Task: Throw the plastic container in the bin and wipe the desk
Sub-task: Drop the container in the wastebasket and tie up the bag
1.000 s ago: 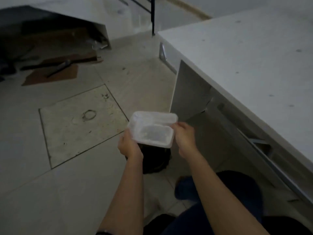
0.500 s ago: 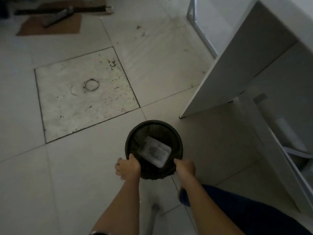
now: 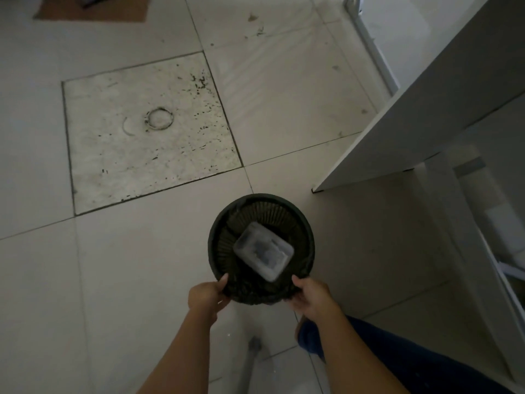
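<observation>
A clear plastic container (image 3: 262, 250) lies tilted inside a round black slatted bin (image 3: 224, 245) that stands on the tiled floor. My left hand (image 3: 207, 297) sits at the bin's near left rim, thumb on the edge. On the near right rim rests my right hand (image 3: 311, 298), fingers curled on the edge. Neither hand touches the container. The white desk (image 3: 420, 109) shows only by its side panel and underside at the right; its top is out of view.
Light floor tiles surround the bin, with a stained square floor panel (image 3: 147, 132) bearing a ring mark to the far left. Brown cardboard (image 3: 93, 8) lies at the top left. A drawer frame (image 3: 500, 251) juts out under the desk on the right.
The container left my hands and dropped into the bin. Both hands came down onto the bin's near rim, and my view tilted from the desk top down to the floor.
</observation>
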The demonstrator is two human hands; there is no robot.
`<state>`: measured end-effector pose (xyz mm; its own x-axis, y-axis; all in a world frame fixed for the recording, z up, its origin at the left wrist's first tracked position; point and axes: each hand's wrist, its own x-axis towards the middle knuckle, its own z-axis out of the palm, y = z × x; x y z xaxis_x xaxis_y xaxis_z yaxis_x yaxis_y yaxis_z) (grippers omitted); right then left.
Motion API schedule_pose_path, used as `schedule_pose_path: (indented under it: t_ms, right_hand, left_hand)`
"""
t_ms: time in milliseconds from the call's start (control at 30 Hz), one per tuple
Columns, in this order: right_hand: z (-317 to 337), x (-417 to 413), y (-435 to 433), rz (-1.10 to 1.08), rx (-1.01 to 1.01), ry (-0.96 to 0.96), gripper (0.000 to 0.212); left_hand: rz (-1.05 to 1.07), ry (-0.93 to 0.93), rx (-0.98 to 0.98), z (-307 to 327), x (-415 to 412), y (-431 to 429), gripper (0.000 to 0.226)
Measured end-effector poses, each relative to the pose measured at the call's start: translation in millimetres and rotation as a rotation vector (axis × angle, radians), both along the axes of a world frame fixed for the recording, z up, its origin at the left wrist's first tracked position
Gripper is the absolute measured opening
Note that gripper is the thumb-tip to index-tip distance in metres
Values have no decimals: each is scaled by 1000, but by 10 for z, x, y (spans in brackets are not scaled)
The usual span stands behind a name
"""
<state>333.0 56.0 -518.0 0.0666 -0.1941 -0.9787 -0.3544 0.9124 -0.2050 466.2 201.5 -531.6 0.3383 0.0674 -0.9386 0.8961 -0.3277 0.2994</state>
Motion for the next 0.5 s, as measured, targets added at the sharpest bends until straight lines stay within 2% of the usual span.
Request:
schedule_pose_path:
  t_ms: [100,167,233,267,300,367,500]
  right_hand:
    - [-81,49,54,151,-90,160,32]
    - [-89,65,80,133,-100,186,33]
    - [-94,34,95,8,-87,118,35]
    - [-78,1,104,-73,-66,51,36]
    - [-59,-41,114,-128,-43,-19,37]
    - [-56,-111,126,-194,-16,-129,43]
    - [-70,-131,95,-197,12,-117,43]
  left_hand:
    - [-62,-49,56,23,-23,33,23]
    - [-71,-110,81,16,-58,32,21]
    - [-93,-154,116,55,-98,-5,18]
    - [-73,-129,90,55,-113,-25,27]
    - [-29,-69,25,66,-127,-49,35]
    - [46,12,-114,87,-125,-103,37]
    - [121,-71,-111,78,-48,-163,31]
